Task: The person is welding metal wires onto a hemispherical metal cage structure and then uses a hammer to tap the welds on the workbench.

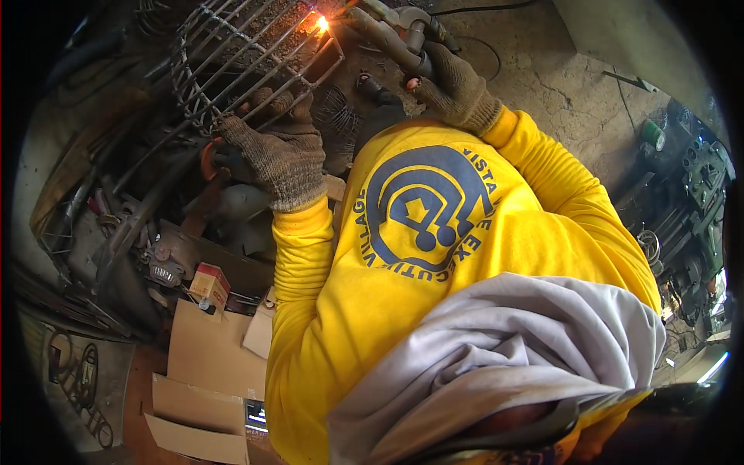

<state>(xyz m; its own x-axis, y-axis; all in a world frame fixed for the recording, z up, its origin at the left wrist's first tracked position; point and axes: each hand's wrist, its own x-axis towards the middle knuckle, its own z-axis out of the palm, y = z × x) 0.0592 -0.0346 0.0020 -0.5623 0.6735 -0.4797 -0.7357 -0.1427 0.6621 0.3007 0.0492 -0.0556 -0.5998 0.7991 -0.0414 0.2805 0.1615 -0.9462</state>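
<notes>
Clasping a grey tool (387, 43) in the right hand (459, 89); gripping a metal cage (260, 53) by its near edge with the left hand (283, 147). Extending ahead of the left grip, looking stiff, probably heavy. Showing a spark (322, 24) farther ahead, between grips, likely heating; favouring near-edge holding.

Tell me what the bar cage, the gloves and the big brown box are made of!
The bar cage looks like metal, dull grey: thin, stiff bars joined together. The gloves look knitted, perhaps cotton, matte, with ribbed cuffs. The big brown box looks like plain cardboard: flat, matte, with folded flaps.
</notes>
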